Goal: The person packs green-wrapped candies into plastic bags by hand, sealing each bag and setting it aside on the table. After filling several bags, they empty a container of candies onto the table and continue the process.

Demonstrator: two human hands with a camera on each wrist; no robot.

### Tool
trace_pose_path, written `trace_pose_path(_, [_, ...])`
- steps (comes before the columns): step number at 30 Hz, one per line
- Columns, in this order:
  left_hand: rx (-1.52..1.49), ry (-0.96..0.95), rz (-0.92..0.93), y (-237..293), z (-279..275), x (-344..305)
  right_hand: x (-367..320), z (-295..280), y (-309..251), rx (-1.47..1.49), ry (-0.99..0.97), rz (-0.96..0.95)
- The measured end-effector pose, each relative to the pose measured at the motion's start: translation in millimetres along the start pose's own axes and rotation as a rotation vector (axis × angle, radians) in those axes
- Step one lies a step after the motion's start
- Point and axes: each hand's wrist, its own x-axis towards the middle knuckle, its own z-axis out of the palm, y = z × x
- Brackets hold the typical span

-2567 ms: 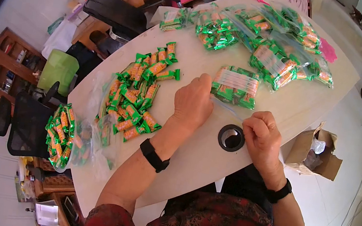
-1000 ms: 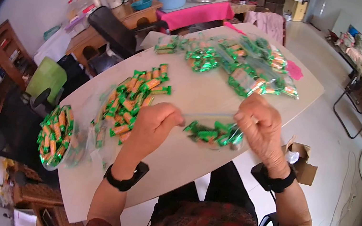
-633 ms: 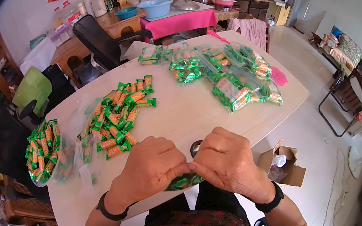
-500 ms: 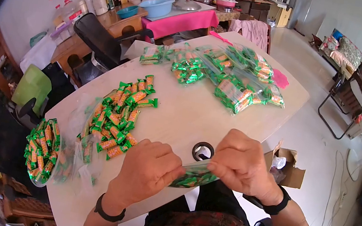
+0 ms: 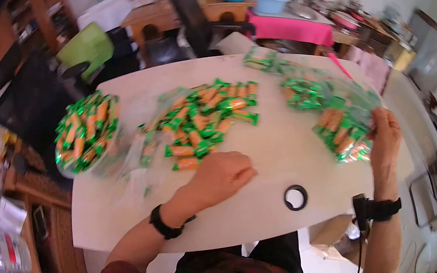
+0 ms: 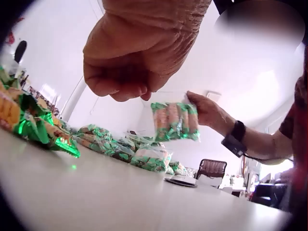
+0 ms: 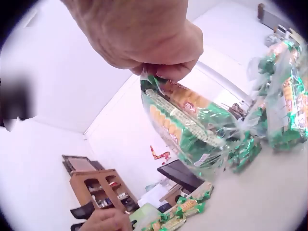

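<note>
In the head view my right hand [image 5: 385, 137] pinches the top of a clear plastic bag [image 5: 340, 133] of green-and-orange wrapped snacks, at the right side of the table. The right wrist view shows the bag [image 7: 185, 127] hanging below my curled fingers, its snacks packed side by side. Seen from the left wrist, this bag [image 6: 175, 121] is raised above the tabletop. My left hand [image 5: 221, 178] holds nothing, its fingers loosely curled, over the table beside a loose pile of wrapped snacks [image 5: 204, 116].
More filled bags [image 5: 303, 95] lie at the table's back right. A black ring [image 5: 287, 198] rests near the front edge. At left stands a round container of snacks [image 5: 87, 137], with crumpled clear plastic [image 5: 133, 171] beside it. A cardboard box [image 5: 330, 231] is on the floor.
Both hands held the bag low near the front edge; the left has let go. My right hand has carried it forward and right to the other bags. The head view has turned.
</note>
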Motion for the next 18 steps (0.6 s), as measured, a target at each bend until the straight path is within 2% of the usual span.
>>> trace_pose_path(1, [0.02,0.007,0.014,-2.4,4.0,-1.1,19.3,-3.7,27.8,0.011,0.018,0.101])
trace_pose_path(2, [0.041,0.011,0.026,-3.3,6.9,-3.0,36.0,-11.5,55.7,-0.154,0.005,0.194])
trace_pose_path(3, [0.034,0.023,0.025,-2.0,8.4,-4.9,47.0,-19.0,82.3,-0.191,-0.039,0.285])
trace_pose_path(4, [0.025,0.036,0.031,-1.3,9.6,-4.1,46.2,-18.5,92.5,-0.316,-0.011,0.242])
trace_pose_path(6, [0.057,0.043,0.014,-3.5,12.5,-2.4,49.3,-28.6,112.9,-0.441,-0.072,0.14])
trace_pose_path(8, [0.076,0.037,-0.011,-3.9,14.3,-6.4,27.8,-20.6,113.0,-0.427,0.055,-0.128])
trace_pose_path(9, [0.058,0.028,-0.02,-2.1,14.0,-5.9,14.0,-12.7,103.3,-0.415,0.024,-0.128])
trace_pose_path(11, [0.046,0.028,-0.052,0.4,10.5,-5.1,-24.8,9.4,65.8,-0.577,0.009,-0.5])
trace_pose_path(14, [0.121,0.077,-0.01,7.0,-3.7,-9.0,-75.4,30.9,55.3,-0.524,-0.128,-0.391])
trace_pose_path(16, [0.252,0.181,-0.109,15.2,-29.3,-24.1,-96.9,35.2,62.0,-0.421,-0.19,-0.347])
trace_pose_path(18, [0.446,0.179,-0.196,18.0,-61.4,-51.2,-109.6,35.0,74.3,-0.276,-0.274,-0.252])
